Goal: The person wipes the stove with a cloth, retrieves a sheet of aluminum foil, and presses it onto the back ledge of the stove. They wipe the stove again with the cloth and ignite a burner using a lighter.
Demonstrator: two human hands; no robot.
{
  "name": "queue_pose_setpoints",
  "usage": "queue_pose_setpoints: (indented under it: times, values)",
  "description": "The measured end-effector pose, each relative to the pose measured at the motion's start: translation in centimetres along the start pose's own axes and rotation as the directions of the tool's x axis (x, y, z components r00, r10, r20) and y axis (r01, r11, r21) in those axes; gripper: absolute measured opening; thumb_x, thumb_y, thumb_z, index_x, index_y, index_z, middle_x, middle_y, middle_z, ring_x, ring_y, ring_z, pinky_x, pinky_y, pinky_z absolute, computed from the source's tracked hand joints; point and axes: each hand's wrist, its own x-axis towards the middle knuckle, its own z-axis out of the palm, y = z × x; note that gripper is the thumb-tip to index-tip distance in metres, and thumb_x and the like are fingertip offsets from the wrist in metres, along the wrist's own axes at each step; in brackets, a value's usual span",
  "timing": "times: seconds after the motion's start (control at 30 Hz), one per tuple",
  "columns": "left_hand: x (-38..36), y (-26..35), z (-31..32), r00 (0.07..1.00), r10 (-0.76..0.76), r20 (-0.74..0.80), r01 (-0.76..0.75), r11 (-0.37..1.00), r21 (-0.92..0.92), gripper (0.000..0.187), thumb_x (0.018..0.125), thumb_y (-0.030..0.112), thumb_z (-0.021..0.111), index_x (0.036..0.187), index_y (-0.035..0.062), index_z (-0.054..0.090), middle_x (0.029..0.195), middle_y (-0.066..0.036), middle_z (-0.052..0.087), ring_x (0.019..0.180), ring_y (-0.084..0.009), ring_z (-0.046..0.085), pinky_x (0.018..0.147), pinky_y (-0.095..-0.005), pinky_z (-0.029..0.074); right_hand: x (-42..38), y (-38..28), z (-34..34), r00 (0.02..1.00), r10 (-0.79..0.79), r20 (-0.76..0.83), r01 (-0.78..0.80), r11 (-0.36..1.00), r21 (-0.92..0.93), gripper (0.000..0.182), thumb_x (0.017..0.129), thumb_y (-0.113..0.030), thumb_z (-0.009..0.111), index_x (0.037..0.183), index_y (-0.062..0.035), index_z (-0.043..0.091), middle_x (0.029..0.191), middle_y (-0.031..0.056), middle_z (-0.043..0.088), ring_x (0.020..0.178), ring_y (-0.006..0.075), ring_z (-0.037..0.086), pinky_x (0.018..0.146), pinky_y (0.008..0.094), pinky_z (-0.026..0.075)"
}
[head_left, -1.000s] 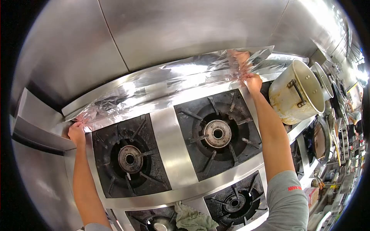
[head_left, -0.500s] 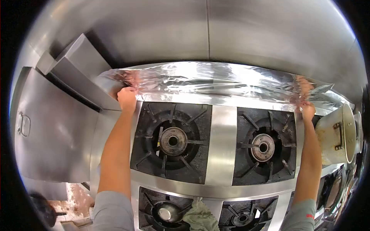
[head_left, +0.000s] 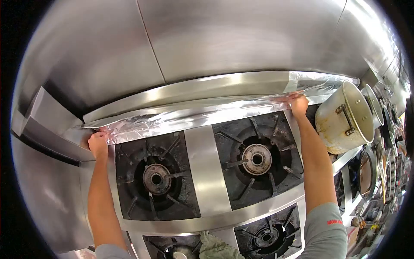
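A long sheet of aluminium foil [head_left: 185, 115] stretches across the back of the stove, just behind the rear burners. My left hand [head_left: 98, 143] pinches its left end, close to the steel side wall. At the foil's right part, my right hand [head_left: 298, 105] grips the edge with curled fingers. Above the sheet, the bare steel back ledge [head_left: 194, 90] shows. Foil also covers the ledge's right end, beyond my right hand. In front of the sheet lie the left rear burner [head_left: 157, 179] and the right rear burner [head_left: 257, 159].
A large stained pot [head_left: 334, 123] stands right of my right forearm, with another pot [head_left: 373, 105] behind it. A green cloth [head_left: 217, 247] lies between the front burners. Pans and utensils crowd the far right. A steel wall [head_left: 241, 39] rises behind the stove.
The view has turned to the right. Both hands have kept hold of the foil, which has come down and forward, uncovering the back ledge.
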Motion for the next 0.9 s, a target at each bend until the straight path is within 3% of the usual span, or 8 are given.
queue_pose_setpoints:
  times: [0.07,0.1,0.27,0.33,0.4,0.5,0.67,0.9]
  values:
    - [0.0,-0.4,0.3,1.0,0.031,-0.003,-0.031,0.999,0.012,0.016,0.074,0.02,0.071,0.085,0.0093,0.073,0.084,-0.017,0.068,0.078,-0.0342,0.066,0.073,-0.0402,0.053,-0.3,-0.8,-0.3,0.978,0.194,0.08,-0.206,0.962,0.18,0.013,0.068,-0.012,0.062,0.073,-0.0053,0.071,0.074,0.0165,0.068,0.072,0.0319,0.066,0.07,0.0374,0.051]
    - [0.2,-0.8,0.5,0.998,0.057,-0.009,-0.057,0.998,0.029,0.014,0.075,0.019,0.07,0.086,0.0096,0.074,0.084,-0.017,0.068,0.079,-0.0341,0.066,0.074,-0.04,0.053,-0.2,0.0,-0.1,0.999,0.018,0.04,-0.018,1.0,0.018,0.013,0.07,-0.014,0.064,0.074,-0.0045,0.071,0.073,0.0163,0.068,0.071,0.031,0.067,0.067,0.037,0.051]
    - [2.5,-4.1,2.1,0.985,0.154,0.083,-0.162,0.982,0.097,0.013,0.076,0.019,0.068,0.084,0.0105,0.074,0.084,-0.015,0.069,0.077,-0.0332,0.067,0.074,-0.0404,0.053,-0.8,-2.8,-1.4,0.996,0.069,0.064,-0.07,0.998,0.006,0.017,0.07,-0.022,0.07,0.076,-0.0054,0.072,0.079,0.0157,0.068,0.078,0.0318,0.065,0.073,0.0387,0.051]
    - [3.5,-4.3,2.2,0.967,0.218,0.133,-0.232,0.968,0.098,0.014,0.076,0.022,0.068,0.082,0.0105,0.074,0.084,-0.015,0.069,0.076,-0.0331,0.067,0.073,-0.0406,0.053,-1.9,-4.8,-1.9,0.99,0.075,-0.122,-0.109,0.944,-0.31,0.02,0.071,-0.025,0.07,0.077,-0.0058,0.072,0.09,0.0167,0.067,0.092,0.0346,0.06,0.082,0.0416,0.049]
    - [4.2,-3.6,1.7,0.824,0.394,0.406,-0.551,0.722,0.417,0.026,0.074,0.032,0.071,0.076,0.0056,0.072,0.08,-0.018,0.068,0.074,-0.0344,0.066,0.07,-0.0431,0.053,-2.3,-4.3,-1.9,0.994,0.075,-0.082,-0.096,0.952,-0.29,0.021,0.071,-0.026,0.071,0.078,-0.0066,0.073,0.093,0.0165,0.066,0.095,0.0357,0.057,0.084,0.0428,0.047]
    - [3.9,-3.6,1.8,0.85,0.422,0.314,-0.526,0.702,0.481,0.043,0.074,0.044,0.07,0.072,0.0012,0.069,0.075,-0.021,0.066,0.073,-0.0367,0.065,0.067,-0.0448,0.052,-3.2,-4.4,-2.1,0.999,0.041,0.025,-0.033,0.964,-0.263,0.022,0.071,-0.027,0.071,0.081,-0.0075,0.073,0.097,0.0161,0.065,0.098,0.0364,0.055,0.087,0.0441,0.046]
    - [2.7,-2.6,0.5,0.867,0.408,0.287,-0.493,0.784,0.376,0.048,0.075,0.046,0.07,0.07,-0.0014,0.068,0.073,-0.025,0.064,0.071,-0.0376,0.064,0.066,-0.0458,0.05,-3.6,-4.6,-1.5,0.973,-0.112,0.201,0.113,0.994,0.005,0.023,0.071,-0.019,0.068,0.09,-0.0049,0.069,0.102,0.0189,0.064,0.096,0.0366,0.059,0.087,0.0458,0.046]
    - [0.1,2.6,-2.0,0.819,0.362,0.445,-0.41,0.912,0.012,0.034,0.072,0.035,0.072,0.065,0.0023,0.069,0.076,-0.02,0.065,0.074,-0.0328,0.065,0.07,-0.0439,0.049,-3.2,-2.0,-0.7,0.897,-0.359,0.256,0.41,0.895,-0.179,0.033,0.083,-0.021,0.063,0.112,-0.006,0.06,0.116,0.017,0.059,0.11,0.0368,0.053,0.095,0.0442,0.041]
